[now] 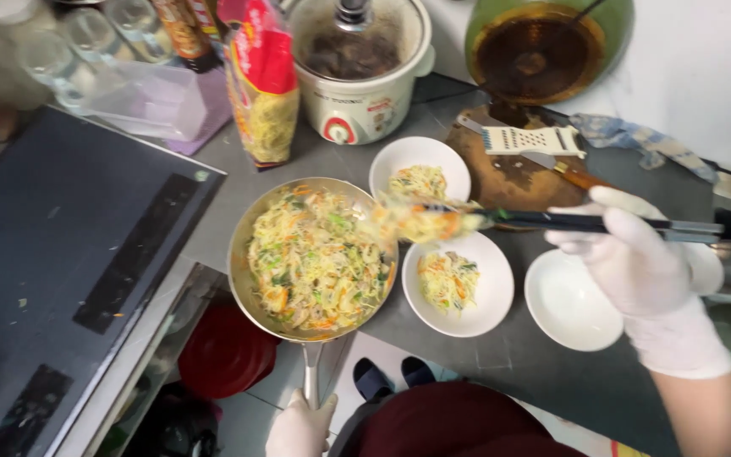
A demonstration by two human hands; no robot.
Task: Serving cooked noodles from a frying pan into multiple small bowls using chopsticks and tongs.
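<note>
R hand (636,262), white glove, clamped on black tongs (585,222); tips pinch noodle clump (425,222) above gap btwn pan and bowls. L hand (300,427), gloved, wrapped round pan handle (311,372). Pan (310,258) full of noodles w/ veg, on grey counter (552,381). Two white bowls w/ small portions: (420,173), (457,283). Empty bowl (570,303) under R wrist. Behind: rice cooker (361,68), noodle packet (262,85), grater (535,140) on wooden board (509,173).

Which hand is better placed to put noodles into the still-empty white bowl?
The right hand, probably: its black tongs already grip noodles, and the empty bowl lies just beneath it. The left hand is occupied holding the pan handle.
</note>
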